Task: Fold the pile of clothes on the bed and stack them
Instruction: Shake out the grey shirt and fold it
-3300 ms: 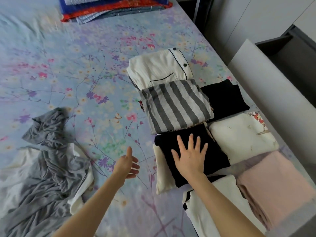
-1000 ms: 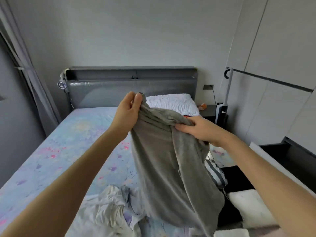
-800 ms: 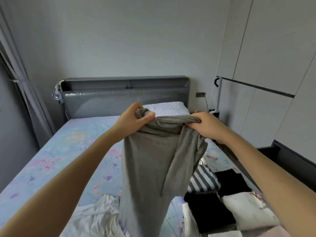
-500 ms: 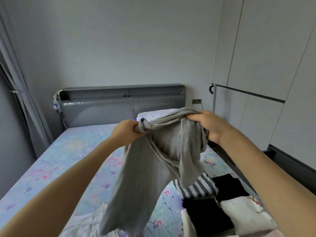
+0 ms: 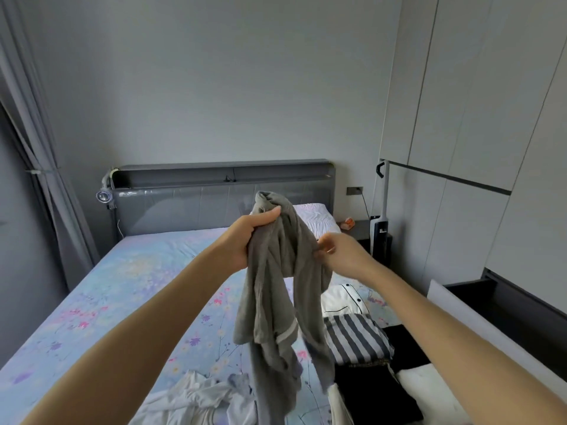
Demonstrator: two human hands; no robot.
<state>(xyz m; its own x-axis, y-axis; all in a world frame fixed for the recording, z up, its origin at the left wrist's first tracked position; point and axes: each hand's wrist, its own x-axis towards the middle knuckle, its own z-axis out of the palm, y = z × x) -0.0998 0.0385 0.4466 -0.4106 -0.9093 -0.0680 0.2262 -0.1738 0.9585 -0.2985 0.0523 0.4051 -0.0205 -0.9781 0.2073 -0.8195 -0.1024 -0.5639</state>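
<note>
Since half a second ago: left hand (image 5: pixel 245 240) raised above the right, right hand (image 5: pixel 337 254) dropped to the cloth's side, grey garment (image 5: pixel 270 302) drawn from a wide spread into a narrow hanging rope.

Containers first. Open drawer (image 5: pixel 491 299) at far right beside the bed (image 5: pixel 122 286); inside dark, contents not to be made out. Shelf slot along the headboard (image 5: pixel 214 204); contents too small to tell.

Clenches the left hand round the bunched top of the grey garment, with a knob of cloth poking up past the thumb. Pinches a fold on its right edge with the right hand, fingers curled, a little lower. Holds it in the air over the bed. Long axis upright: gathered end on top, loose ends pointing down, lowest part cut off by the bottom edge of the view. Shows a pale band across one hem partway down.

On the bed's right side, folded pieces in rows: piped white top (image 5: pixel 343 297) farthest, then striped piece (image 5: pixel 356 338), then black piece (image 5: pixel 372 394), edges touching. Beside these, second black piece (image 5: pixel 408 335) and white piece (image 5: pixel 429 384). At near left, below the grey garment, crumpled white heap (image 5: pixel 196 403), unfolded. Pillow (image 5: pixel 316 219) against the headboard, partly behind the cloth.
</note>
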